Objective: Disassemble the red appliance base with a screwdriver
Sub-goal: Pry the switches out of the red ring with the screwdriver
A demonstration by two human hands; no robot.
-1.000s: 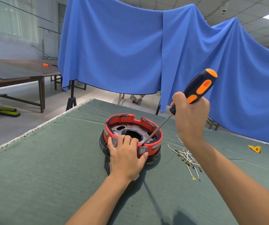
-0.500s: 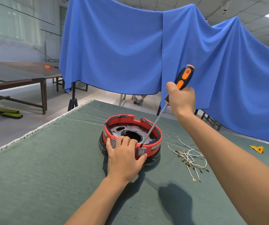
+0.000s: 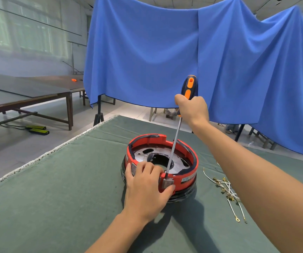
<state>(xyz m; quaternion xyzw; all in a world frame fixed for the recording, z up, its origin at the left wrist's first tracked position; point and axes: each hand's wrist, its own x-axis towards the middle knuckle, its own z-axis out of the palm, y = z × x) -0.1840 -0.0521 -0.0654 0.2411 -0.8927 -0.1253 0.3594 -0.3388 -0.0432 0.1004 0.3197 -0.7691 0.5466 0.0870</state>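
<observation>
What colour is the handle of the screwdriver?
The screwdriver handle is dark navy or black with orange inserts, clearest in the head view, above the right hand.

Near rim of the red appliance base at 6 o'clock hidden from us under our left hand, screwdriver tip lost behind the rim, lower handle covered by our right hand, yellow scrap cut off at 3 o'clock, orange thing on the far bench too small to tell.

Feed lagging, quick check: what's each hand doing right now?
Left hand: grips the red appliance base rim.
Right hand: grips the screwdriver handle.
</observation>
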